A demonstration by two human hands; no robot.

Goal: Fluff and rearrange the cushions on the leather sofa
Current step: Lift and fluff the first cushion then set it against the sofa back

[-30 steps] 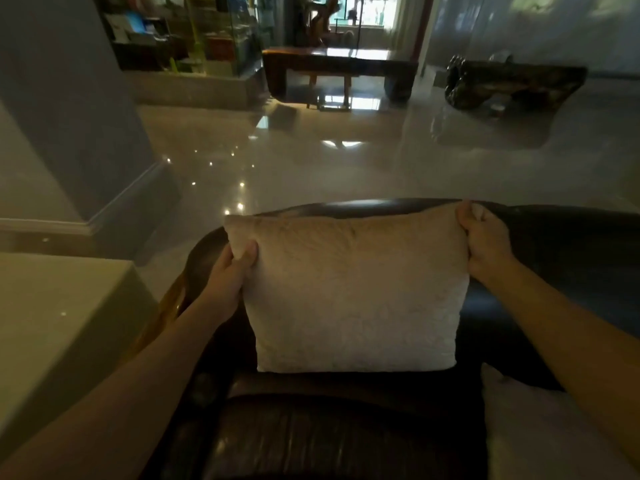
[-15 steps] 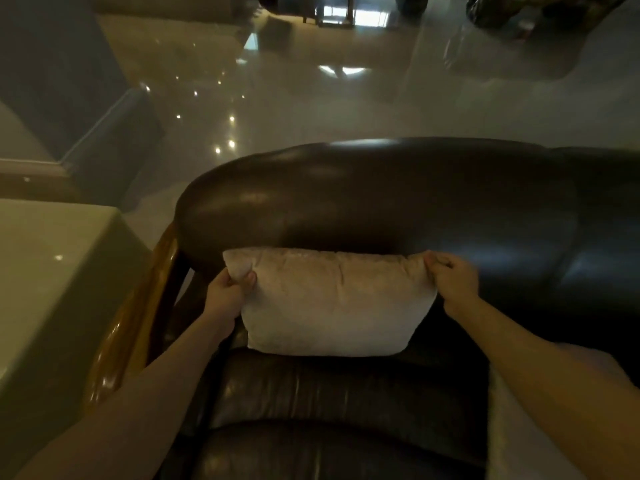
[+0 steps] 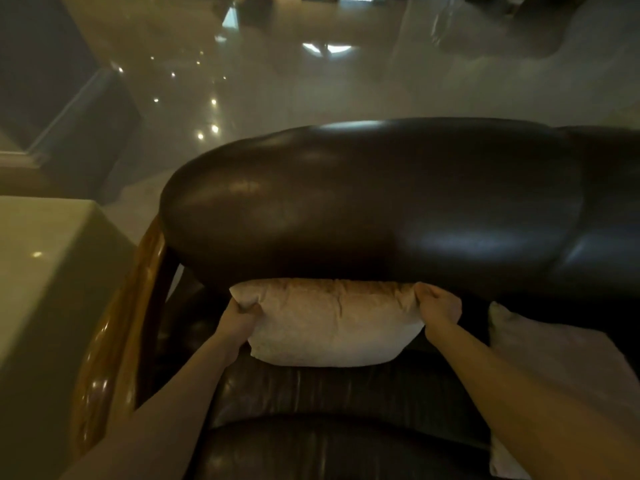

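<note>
cushion (image 3: 332,327): stands on sofa (image 3: 381,209) seat, top edge against the backrest's foot | left hand (image 3: 239,318): clamped on cushion's upper left corner | right hand (image 3: 440,310): clamped on its upper right corner | second cushion (image 3: 554,362): right of first, on same seat | armrest (image 3: 114,341): wooden, left of cushion

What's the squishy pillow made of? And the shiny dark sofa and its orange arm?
Pillow: soft beige fabric, maybe velvety; it wrinkles where gripped. Sofa: dark brown leather or a look-alike, with glossy highlights. Arm: probably varnished wood, amber and shiny.
</note>
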